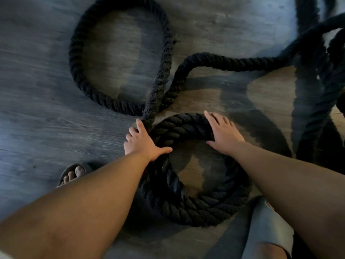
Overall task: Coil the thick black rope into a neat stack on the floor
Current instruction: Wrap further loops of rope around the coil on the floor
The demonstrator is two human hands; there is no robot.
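We judge the thick black rope heavy, pliant and rough enough to grip, best taken where it feeds into the coil. That coil lies on the floor under both palms: our left hand grasps the incoming strand, our right hand presses flat, fingers spread; loose loops lie beyond both hands.

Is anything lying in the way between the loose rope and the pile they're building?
Nothing visible blocks it. The loose loop lies on bare floor and feeds straight to the coil, where the left hand and right hand already rest. The slippers sit beside the coil, off that path.
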